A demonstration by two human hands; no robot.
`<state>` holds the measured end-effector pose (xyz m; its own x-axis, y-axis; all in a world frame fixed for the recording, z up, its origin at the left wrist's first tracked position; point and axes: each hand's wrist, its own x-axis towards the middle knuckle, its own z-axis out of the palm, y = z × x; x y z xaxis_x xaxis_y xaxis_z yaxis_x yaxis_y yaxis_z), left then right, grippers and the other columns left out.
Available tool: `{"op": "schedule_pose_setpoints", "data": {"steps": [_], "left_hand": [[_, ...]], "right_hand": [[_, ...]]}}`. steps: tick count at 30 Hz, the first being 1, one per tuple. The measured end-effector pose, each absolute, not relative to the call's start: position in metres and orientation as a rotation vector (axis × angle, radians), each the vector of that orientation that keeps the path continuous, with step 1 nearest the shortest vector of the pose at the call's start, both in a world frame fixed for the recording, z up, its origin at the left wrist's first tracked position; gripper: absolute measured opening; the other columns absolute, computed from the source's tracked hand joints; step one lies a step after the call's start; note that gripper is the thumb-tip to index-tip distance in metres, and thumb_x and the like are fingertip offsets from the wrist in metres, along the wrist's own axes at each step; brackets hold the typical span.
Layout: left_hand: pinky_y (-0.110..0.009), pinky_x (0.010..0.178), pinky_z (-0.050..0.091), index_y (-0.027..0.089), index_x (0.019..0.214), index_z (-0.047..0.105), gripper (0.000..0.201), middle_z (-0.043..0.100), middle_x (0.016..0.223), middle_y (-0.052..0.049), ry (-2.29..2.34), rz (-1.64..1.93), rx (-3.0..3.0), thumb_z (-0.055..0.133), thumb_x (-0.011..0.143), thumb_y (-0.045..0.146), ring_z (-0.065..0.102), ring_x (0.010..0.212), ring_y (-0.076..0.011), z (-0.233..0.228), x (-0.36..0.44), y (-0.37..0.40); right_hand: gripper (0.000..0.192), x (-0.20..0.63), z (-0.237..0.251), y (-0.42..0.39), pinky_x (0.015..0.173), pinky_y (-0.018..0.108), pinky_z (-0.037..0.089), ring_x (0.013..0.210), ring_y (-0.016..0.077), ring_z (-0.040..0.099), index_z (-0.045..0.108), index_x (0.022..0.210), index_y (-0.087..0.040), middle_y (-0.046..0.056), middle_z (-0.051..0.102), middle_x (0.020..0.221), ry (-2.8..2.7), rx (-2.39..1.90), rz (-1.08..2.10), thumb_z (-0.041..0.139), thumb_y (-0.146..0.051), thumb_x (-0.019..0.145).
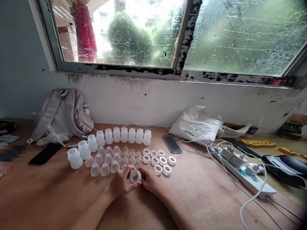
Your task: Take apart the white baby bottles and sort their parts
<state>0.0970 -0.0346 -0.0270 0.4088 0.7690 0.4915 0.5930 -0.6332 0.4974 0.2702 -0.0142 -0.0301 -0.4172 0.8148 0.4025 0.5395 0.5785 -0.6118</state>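
From the head camera, my left hand [120, 184] and my right hand [149, 180] meet low on the bench [211, 199], both pinching one small white ring cap [136, 176] between their fingertips. So each grip is clenched on that same piece, held just above the wood and just in front of the laid-out parts. Right behind my fingers lie the small clear valves [132, 157] in rows, with the clear domes [105, 162] to their left and the other white rings [159, 161] to their right. Further back a curved line of white bottle bodies [124, 135] stands upright. A power strip [245, 173] with its white cables lies well to my right, and a grey backpack [64, 112] leans on the wall to my left.

I judge the risk is a slip: the piece is small and smooth, and if it pops out it could roll into the valves and scatter them. My knuckles sit very near the front row, so a careless twist could knock those too.
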Motion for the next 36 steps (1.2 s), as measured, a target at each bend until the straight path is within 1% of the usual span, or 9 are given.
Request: {"op": "schedule_pose_setpoints", "data": {"steps": [6,10,14,19,23,26,30,33,36], "left_hand": [[-0.024,0.057,0.044,0.021,0.103,0.038,0.034,0.055,0.078,0.001,1.185,1.101,2.320,0.050,0.076,0.038,0.054,0.061,-0.0116,-0.028,0.098,-0.030],[-0.028,0.069,0.046,0.023,0.107,0.042,0.033,0.054,0.093,-0.003,1.171,0.927,2.409,0.050,0.076,0.034,0.054,0.079,-0.0154,-0.024,0.103,-0.032],[-0.030,0.074,0.045,0.023,0.103,0.048,0.031,0.052,0.097,-0.004,1.244,0.772,2.508,0.052,0.073,0.032,0.052,0.089,-0.0195,-0.023,0.107,-0.034],[-0.029,0.073,0.044,0.024,0.103,0.049,0.032,0.051,0.097,-0.004,1.312,0.745,2.445,0.052,0.073,0.034,0.052,0.089,-0.0194,-0.025,0.109,-0.034],[-0.029,0.071,0.043,0.022,0.101,0.050,0.030,0.052,0.096,-0.004,1.329,0.751,2.410,0.053,0.072,0.032,0.053,0.086,-0.0188,-0.026,0.109,-0.033],[-0.029,0.070,0.043,0.021,0.096,0.051,0.028,0.053,0.092,-0.004,1.332,0.771,2.386,0.055,0.070,0.033,0.053,0.083,-0.0186,-0.027,0.110,-0.032],[-0.029,0.070,0.044,0.020,0.095,0.051,0.029,0.054,0.091,-0.004,1.288,0.855,2.288,0.055,0.070,0.034,0.054,0.080,-0.0172,-0.023,0.111,-0.032],[-0.028,0.073,0.044,0.020,0.102,0.050,0.033,0.055,0.098,-0.005,1.165,0.930,2.229,0.054,0.072,0.034,0.054,0.083,-0.0166,-0.018,0.110,-0.034],[-0.026,0.068,0.045,0.021,0.110,0.048,0.037,0.057,0.103,-0.006,1.078,0.997,2.182,0.051,0.076,0.033,0.055,0.079,-0.0146,-0.016,0.109,-0.036]], "right_hand": [[0.027,0.276,-0.027,-0.012,0.052,0.020,0.035,0.051,0.0104,0.045,0.052,0.094,-0.019,-0.004,0.048,0.057,-1.907,-1.092,0.587,0.039,-0.009,0.073],[0.018,0.279,-0.031,-0.008,0.054,0.022,0.037,0.055,0.0126,0.049,0.053,0.089,-0.019,-0.001,0.053,0.063,-1.802,-1.159,0.438,0.038,-0.017,0.080],[0.018,0.278,-0.031,-0.009,0.057,0.023,0.038,0.057,0.0135,0.052,0.053,0.087,-0.019,0.001,0.058,0.067,-1.835,-1.167,0.422,0.037,-0.018,0.081],[0.013,0.276,-0.025,-0.018,0.056,0.022,0.036,0.056,0.0125,0.049,0.056,0.079,-0.020,-0.001,0.055,0.061,-2.040,-1.098,0.460,0.044,-0.018,0.077],[0.006,0.271,-0.030,-0.021,0.059,0.023,0.037,0.063,0.0123,0.049,0.056,0.078,-0.020,0.001,0.055,0.074,-2.098,-1.111,0.464,0.052,-0.023,0.074],[0.004,0.267,-0.033,-0.021,0.063,0.024,0.038,0.067,0.0130,0.049,0.054,0.075,-0.020,0.002,0.054,0.079,-2.082,-1.088,0.471,0.050,-0.021,0.076],[0.010,0.265,-0.028,-0.023,0.062,0.025,0.038,0.066,0.0134,0.047,0.051,0.072,-0.019,0.002,0.050,0.074,-1.969,-1.038,0.505,0.046,-0.022,0.080],[0.016,0.265,-0.022,-0.023,0.058,0.024,0.040,0.063,0.0128,0.047,0.049,0.070,-0.018,0.001,0.049,0.069,-1.769,-1.037,0.669,0.046,-0.030,0.081],[0.023,0.266,-0.020,-0.020,0.051,0.023,0.042,0.058,0.0117,0.048,0.048,0.070,-0.018,-0.001,0.048,0.065,-1.548,-0.994,1.030,0.049,-0.039,0.078]]}}
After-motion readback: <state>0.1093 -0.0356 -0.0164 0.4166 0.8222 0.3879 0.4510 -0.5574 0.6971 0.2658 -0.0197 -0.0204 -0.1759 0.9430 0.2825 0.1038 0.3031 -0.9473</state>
